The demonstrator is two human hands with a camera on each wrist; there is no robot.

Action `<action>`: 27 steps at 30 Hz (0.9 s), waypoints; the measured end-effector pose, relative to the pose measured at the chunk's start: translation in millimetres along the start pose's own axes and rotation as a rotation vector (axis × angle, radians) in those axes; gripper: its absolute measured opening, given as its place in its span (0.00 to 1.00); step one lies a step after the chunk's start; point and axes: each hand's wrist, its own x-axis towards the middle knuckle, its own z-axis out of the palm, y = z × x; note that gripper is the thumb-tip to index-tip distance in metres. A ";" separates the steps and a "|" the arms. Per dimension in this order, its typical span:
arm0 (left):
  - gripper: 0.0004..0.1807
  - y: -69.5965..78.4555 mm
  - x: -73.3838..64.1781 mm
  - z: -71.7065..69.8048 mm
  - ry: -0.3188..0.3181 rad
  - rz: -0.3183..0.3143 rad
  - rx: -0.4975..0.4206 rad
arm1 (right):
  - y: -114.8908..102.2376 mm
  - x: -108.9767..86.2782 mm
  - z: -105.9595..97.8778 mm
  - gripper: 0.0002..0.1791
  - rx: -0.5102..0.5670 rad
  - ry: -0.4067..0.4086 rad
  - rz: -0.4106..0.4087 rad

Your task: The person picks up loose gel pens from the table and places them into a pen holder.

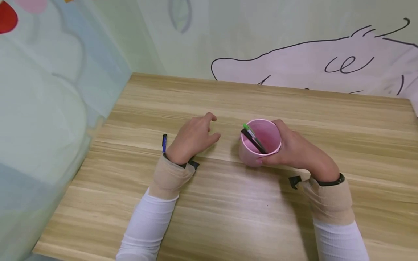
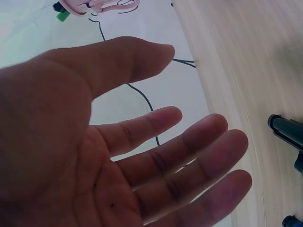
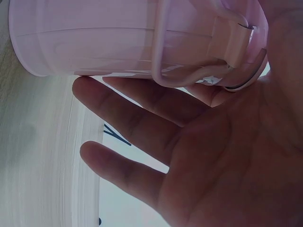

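Note:
My right hand [image 1: 295, 150] grips a small pink bucket [image 1: 249, 157] at its right side near the rim. A folded-down handle [image 3: 163, 42] shows on the bucket in the right wrist view. Inside the bucket lean a black pen [image 1: 253, 140] and a green-tipped pen [image 1: 247, 128]. Whether the bucket's base touches the table cannot be told. My left hand [image 1: 194, 137] hovers left of the bucket with its fingers relaxed and spread, holding nothing. Beside the left wrist lies a blue pen [image 1: 164, 143] with a black end, partly hidden by the hand.
The wood-grain table [image 1: 228, 217] meets a wall [image 1: 277, 69] with a black line drawing along its far edge. Another painted wall [image 1: 42, 119] stands at the left. In the left wrist view, a dark pen end [image 2: 286, 127] shows at the right edge.

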 end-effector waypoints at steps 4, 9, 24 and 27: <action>0.26 0.5 -0.7 -0.2 -0.011 -0.009 0.010 | -0.4 0.0 -0.2 0.51 0.003 0.001 0.008; 0.25 0.6 -1.5 0.2 -0.007 0.000 0.016 | -1.0 -0.8 -0.1 0.51 0.015 -0.003 0.017; 0.25 -0.9 -1.0 1.7 -0.025 0.017 0.041 | -0.6 -0.9 -0.8 0.51 0.014 -0.005 0.007; 0.25 -0.9 -0.9 1.7 -0.036 0.000 0.041 | -0.3 -0.6 -0.8 0.51 0.018 -0.006 0.004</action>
